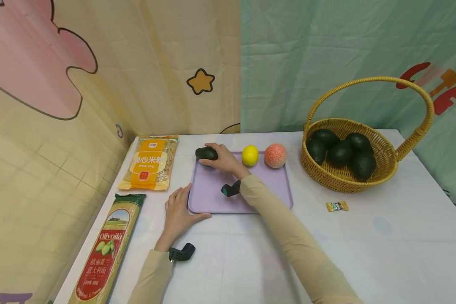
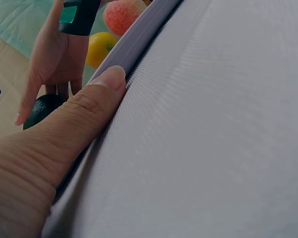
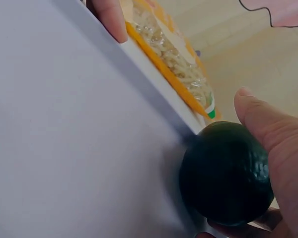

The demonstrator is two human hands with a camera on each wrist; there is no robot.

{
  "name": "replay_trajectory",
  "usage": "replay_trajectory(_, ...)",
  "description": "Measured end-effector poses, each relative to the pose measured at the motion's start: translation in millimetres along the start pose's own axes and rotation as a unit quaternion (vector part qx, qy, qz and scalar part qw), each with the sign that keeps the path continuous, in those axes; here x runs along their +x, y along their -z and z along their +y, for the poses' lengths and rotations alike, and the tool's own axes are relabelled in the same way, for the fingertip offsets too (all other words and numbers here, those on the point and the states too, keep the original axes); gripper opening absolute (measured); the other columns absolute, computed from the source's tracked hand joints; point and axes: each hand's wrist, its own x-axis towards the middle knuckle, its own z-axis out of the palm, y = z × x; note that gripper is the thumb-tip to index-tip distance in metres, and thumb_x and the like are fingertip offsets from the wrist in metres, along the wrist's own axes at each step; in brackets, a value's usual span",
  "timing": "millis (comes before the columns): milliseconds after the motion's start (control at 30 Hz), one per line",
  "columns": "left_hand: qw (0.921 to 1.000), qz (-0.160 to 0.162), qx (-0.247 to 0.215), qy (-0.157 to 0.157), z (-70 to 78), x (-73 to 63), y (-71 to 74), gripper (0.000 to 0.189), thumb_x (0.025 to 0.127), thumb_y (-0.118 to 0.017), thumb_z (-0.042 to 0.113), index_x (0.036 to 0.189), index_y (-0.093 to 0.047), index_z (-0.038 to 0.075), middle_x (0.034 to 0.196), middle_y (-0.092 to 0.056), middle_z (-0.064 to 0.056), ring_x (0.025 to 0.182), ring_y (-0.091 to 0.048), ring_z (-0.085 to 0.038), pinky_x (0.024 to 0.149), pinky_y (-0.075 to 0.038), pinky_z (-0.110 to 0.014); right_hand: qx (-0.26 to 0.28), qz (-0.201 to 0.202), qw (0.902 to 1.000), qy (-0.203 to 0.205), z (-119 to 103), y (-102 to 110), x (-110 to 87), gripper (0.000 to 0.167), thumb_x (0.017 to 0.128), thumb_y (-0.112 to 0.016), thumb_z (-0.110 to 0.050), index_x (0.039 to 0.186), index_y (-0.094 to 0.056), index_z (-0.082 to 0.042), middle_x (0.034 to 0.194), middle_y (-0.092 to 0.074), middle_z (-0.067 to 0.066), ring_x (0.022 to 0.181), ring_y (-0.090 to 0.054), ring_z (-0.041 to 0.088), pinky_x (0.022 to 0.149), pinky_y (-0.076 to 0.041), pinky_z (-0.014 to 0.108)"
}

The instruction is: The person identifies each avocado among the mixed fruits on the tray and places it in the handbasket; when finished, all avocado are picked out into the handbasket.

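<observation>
A dark green avocado is at the far left corner of a light purple tray. My right hand grips it, and in the right wrist view the thumb and fingers curve round the avocado close over the tray. My left hand rests at the tray's near left corner, with its fingers along the left side and the thumb along the front rim. Toward the tray's back edge sit a yellow lemon and, right of it, a pinkish peach.
Right of the tray stands a wicker basket with a tall handle, holding several avocados. A small wrapped candy lies in front of it. On the left are a bag of rice noodles and a long spaghetti pack. Curtains hang behind.
</observation>
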Motion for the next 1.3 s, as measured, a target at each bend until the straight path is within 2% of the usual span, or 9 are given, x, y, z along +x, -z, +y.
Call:
replay_trajectory(433, 1.0, -0.001, 0.0, -0.005, 0.6, 1.5, -0.2, 0.111, 0.063, -0.083, 0.053, 0.148, -0.03, 0.008, 0.143, -0.039, -0.017, 0.134, -0.022, -0.035, 0.101, -0.016, -0.052, 0.048, 0.045, 0.9978, 0.007, 12.6, -5.9, -4.5, 0.057, 0.086, -0.07, -0.038, 0.135, -0.046, -0.021, 0.125, -0.048, 0.016, 0.107, -0.048, 0.027, 0.094, -0.039, 0.041)
replay_trajectory(933, 1.0, -0.001, -0.004, -0.002, -0.5, 0.2, 1.9, 0.111, 0.062, -0.083, 0.054, 0.148, -0.03, 0.007, 0.145, -0.036, -0.017, 0.134, -0.021, -0.036, 0.101, -0.016, -0.052, 0.016, 0.014, 0.9994, 0.028, 14.5, -1.5, -21.3, 0.057, 0.083, -0.071, -0.043, 0.132, -0.05, -0.022, 0.117, -0.054, 0.011, 0.1, -0.049, 0.024, 0.083, -0.043, 0.036)
replay_trajectory(1300, 1.0, 0.0, -0.003, -0.006, 1.2, -0.5, 2.2, 0.11, 0.063, -0.083, 0.052, 0.148, -0.03, 0.006, 0.144, -0.038, -0.017, 0.134, -0.021, -0.036, 0.1, -0.017, -0.052, 0.025, 0.004, 0.9981, 0.055, 15.3, 2.3, -39.0, 0.053, 0.083, -0.071, -0.043, 0.128, -0.055, -0.02, 0.129, -0.049, 0.008, 0.11, -0.045, 0.024, 0.092, -0.04, 0.041)
